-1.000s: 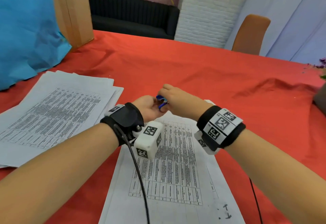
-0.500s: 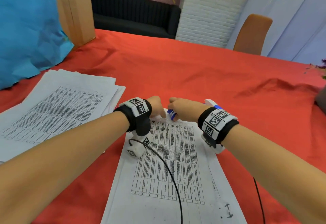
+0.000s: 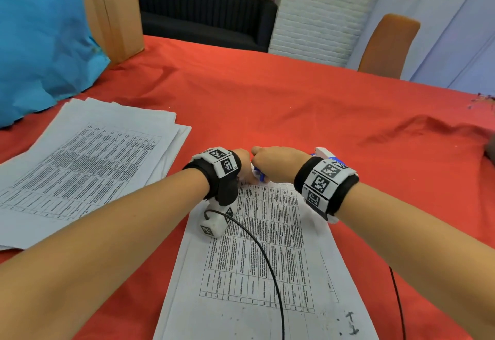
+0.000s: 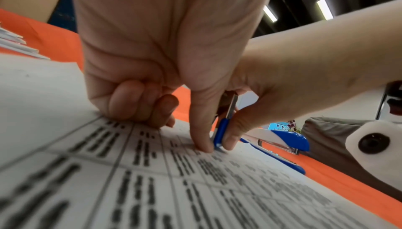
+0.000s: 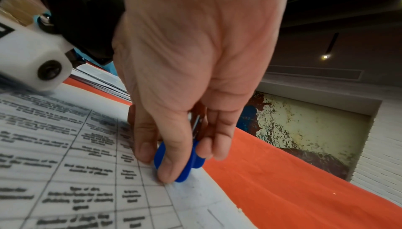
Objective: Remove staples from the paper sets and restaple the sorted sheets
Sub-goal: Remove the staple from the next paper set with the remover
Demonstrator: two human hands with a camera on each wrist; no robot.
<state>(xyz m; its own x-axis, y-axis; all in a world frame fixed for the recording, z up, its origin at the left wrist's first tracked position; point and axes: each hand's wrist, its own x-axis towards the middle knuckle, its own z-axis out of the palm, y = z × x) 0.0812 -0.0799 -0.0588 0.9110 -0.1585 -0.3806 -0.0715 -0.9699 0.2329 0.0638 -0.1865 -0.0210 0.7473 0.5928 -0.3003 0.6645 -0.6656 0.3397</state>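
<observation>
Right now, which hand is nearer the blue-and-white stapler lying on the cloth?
Right. The right hand, pinching the blue staple remover, sits just beside the stapler; the left hand, pressing the paper set, is farther away.

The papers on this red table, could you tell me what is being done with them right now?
A person is working on the paper set lying in front of them. Their right hand pinches a small blue staple remover, its tip down on the sheet near the top edge. The left hand presses the sheet down right beside it, fingers curled, thumb against the tool. A blue and white stapler lies unused on the red tablecloth, and a stack of papers lies to the left.
</observation>
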